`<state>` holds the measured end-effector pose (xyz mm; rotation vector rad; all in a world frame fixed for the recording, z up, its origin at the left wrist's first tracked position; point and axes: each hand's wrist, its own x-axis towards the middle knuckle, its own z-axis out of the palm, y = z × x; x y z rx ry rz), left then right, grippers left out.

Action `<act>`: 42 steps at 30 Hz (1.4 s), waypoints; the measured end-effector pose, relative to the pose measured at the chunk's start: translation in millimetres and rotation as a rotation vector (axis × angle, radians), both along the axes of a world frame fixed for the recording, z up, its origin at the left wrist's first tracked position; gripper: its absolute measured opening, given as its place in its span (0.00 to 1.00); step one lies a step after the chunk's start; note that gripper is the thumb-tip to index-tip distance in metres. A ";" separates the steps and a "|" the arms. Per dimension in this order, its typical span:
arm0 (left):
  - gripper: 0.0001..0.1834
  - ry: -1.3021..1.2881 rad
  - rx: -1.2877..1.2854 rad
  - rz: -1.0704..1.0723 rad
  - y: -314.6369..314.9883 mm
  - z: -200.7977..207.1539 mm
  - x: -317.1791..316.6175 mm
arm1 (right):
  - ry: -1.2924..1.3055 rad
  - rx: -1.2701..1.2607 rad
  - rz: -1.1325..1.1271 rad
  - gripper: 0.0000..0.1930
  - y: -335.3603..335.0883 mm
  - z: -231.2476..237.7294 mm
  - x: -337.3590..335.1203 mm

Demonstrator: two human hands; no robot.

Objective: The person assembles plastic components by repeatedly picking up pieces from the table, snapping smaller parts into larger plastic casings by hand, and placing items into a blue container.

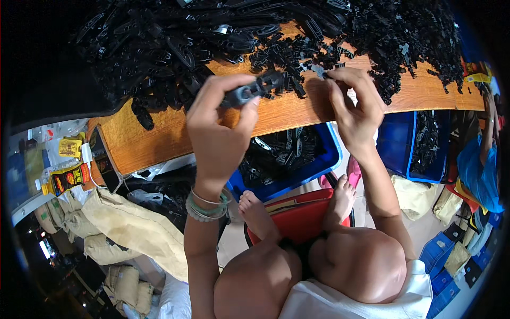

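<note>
My left hand [217,126] is raised over the front part of the wooden table [159,130]. Between its thumb and fingers it grips a black plastic part [272,81], blurred, with a rounded grey-blue end toward the palm. To the right, my right hand [361,109] has thumb and forefinger bent together. At their tips is a small grey plastic clip [318,70], pinched there. Just beyond both hands lies a loose heap of small black clips [273,56]. Longer black plastic parts [170,50] are piled at the far left.
A dense heap of small black pieces [409,42] covers the far right. Under the table edge stand a blue bin [333,146] of black parts and another blue bin [393,141]. Sacks [133,228] lie at left; a person in a blue shirt [475,165] is at right.
</note>
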<state>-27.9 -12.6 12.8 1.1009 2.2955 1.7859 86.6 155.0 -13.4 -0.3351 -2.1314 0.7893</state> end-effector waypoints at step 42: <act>0.15 0.919 -0.644 0.136 -15.8 -11.3 -20.5 | -0.331 0.158 0.020 0.10 -18.8 7.8 -4.8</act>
